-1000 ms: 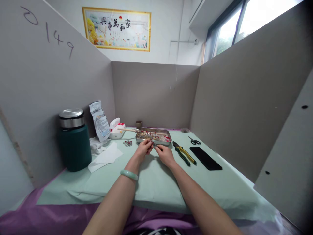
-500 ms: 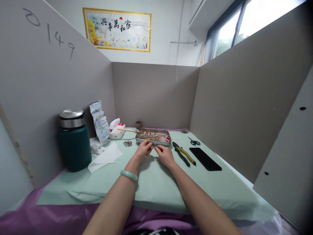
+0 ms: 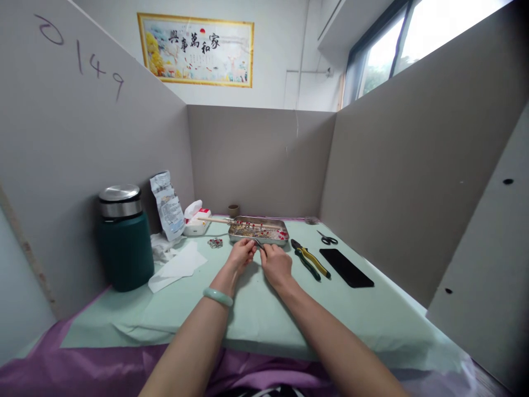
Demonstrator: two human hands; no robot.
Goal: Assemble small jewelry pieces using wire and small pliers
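My left hand (image 3: 242, 254), with a pale green bangle (image 3: 217, 296) on its wrist, is closed in a pinch at the near edge of the metal tray. Whatever lies between its fingertips is too small to make out. Close beside it, my right hand (image 3: 276, 263) is closed around a slim, dark metal tool (image 3: 259, 243) that looks like tweezers. The tool's tip points at the left fingertips. Just beyond both hands is the tray (image 3: 285, 238), holding red and gold-coloured beads. A wooden stick (image 3: 215, 220) lies across it.
Green-and-yellow-handled pliers (image 3: 311, 261), a black phone-like slab (image 3: 346, 268) and scissors (image 3: 329, 240) lie at right. A small beaded heap (image 3: 215, 242), white paper (image 3: 177, 267), tissue pack (image 3: 198, 223), pouch (image 3: 167, 204) and dark green flask (image 3: 125, 242) are at left. Grey partitions (image 3: 260, 160) surround the table.
My right hand has shifted slightly left and turned, its knuckles now higher, and the slim tool shows more clearly. The left hand stays nearly in place. The whole view has shifted slightly.
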